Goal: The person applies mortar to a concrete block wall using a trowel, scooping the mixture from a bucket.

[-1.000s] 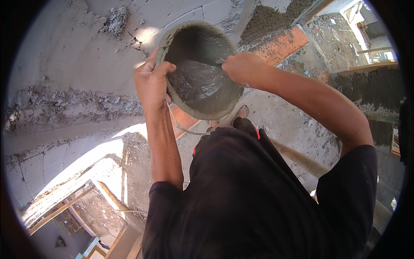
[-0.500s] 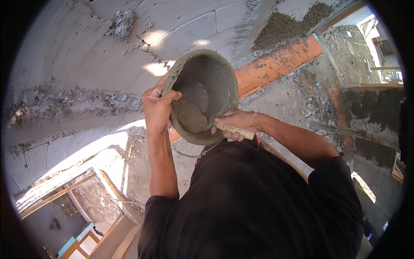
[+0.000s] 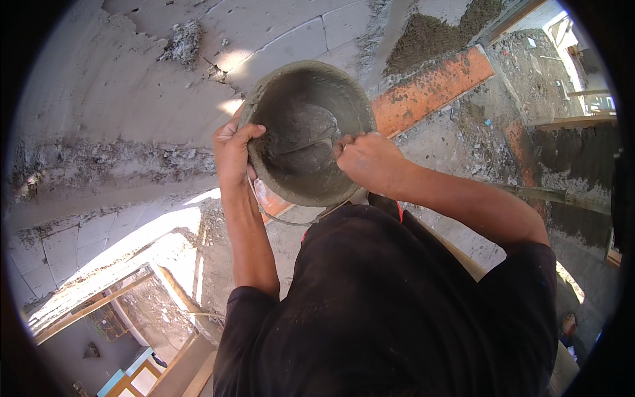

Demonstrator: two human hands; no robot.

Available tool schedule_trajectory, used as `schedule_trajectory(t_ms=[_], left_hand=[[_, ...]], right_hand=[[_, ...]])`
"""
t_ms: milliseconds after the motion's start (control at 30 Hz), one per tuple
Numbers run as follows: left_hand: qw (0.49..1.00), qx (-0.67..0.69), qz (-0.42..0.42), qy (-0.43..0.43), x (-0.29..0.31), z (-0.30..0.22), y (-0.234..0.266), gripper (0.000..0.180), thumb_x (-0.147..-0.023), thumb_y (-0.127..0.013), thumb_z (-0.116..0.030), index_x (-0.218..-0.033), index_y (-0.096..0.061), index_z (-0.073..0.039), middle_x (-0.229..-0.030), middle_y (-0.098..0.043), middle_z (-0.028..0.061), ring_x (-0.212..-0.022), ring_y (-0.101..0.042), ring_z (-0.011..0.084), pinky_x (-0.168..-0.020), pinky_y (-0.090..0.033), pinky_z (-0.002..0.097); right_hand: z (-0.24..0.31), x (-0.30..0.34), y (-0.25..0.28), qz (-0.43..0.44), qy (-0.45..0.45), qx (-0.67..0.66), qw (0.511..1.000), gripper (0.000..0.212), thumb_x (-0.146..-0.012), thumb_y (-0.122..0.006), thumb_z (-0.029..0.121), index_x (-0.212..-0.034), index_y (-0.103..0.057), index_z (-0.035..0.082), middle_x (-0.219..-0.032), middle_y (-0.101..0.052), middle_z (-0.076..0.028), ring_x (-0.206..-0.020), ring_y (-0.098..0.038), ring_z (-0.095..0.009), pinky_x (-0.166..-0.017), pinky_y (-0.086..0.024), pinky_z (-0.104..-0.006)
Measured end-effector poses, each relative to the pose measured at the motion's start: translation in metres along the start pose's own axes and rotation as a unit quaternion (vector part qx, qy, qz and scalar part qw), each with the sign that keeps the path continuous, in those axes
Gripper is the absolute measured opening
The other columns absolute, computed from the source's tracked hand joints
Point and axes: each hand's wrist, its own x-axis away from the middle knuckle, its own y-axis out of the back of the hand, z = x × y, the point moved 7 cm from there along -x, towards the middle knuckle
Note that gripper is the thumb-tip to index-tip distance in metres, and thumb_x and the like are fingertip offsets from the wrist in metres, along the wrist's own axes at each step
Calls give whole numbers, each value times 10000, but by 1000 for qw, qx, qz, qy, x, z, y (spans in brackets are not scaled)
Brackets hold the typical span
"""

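Note:
A mortar-caked bucket is held up in front of my body, its open mouth facing me. My left hand grips its left rim, the thumb hooked over the edge. Closed over the right rim, my right hand holds a trowel. The trowel's blade lies inside the bucket against wet grey mortar; its handle is hidden in my fist. A thin wire bail hangs below the bucket.
Ahead stands a grey block wall, partly plastered, with a darker wet patch. A mortar-spattered orange board runs behind the bucket to the right. Rubble covers the ground at right, near a bamboo pole. Wooden framing is at lower left.
My right hand has turned over and moved up, and the trowel now reaches deeper into the bucket. The bucket has tilted so more of its inside shows.

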Motion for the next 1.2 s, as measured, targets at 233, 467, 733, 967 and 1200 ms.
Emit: schedule_trajectory(t_ms=[233,467,733,967,1200], left_hand=[[997,-52,63,14,-8,-1,-11,506,-712,-609,74,-1217,-628,93,-907,-719,130,-690,-665,130,-620,-530,226],[995,-86,56,-12,0,-25,-23,492,-710,-600,95,-1201,-627,105,-876,-717,122,-678,-663,136,-648,-551,241],[997,-55,42,-28,0,-40,-18,547,-698,-597,93,-1245,-593,110,-884,-719,144,-671,-673,160,-648,-564,264],[997,-59,38,-24,-2,-34,-14,493,-691,-597,89,-1182,-626,127,-891,-719,143,-728,-680,158,-709,-560,264],[998,-40,44,9,-1,-28,-17,578,-694,-577,100,-1270,-557,131,-888,-719,147,-707,-679,160,-673,-559,258]], right_hand=[[-12,-9,-13,24,-44,-29,998,347,-778,-628,53,-1093,-627,-93,-824,-683,-149,-775,-713,-267,-640,-567,-369],[-13,-25,23,-29,-82,-3,996,216,-717,-711,86,-916,-703,1,-828,-711,-134,-788,-710,-233,-655,-561,-329],[-34,-23,38,-58,-87,-7,995,112,-746,-676,102,-824,-735,47,-783,-702,-111,-776,-704,-240,-663,-562,-331],[-35,-4,-1,59,-73,-180,979,117,-790,-635,70,-817,-721,-4,-864,-718,-172,-853,-718,-332,-749,-573,-417],[-33,-4,-26,154,-96,-206,961,145,-752,-645,54,-852,-735,1,-865,-714,-186,-876,-708,-360,-758,-567,-439]])
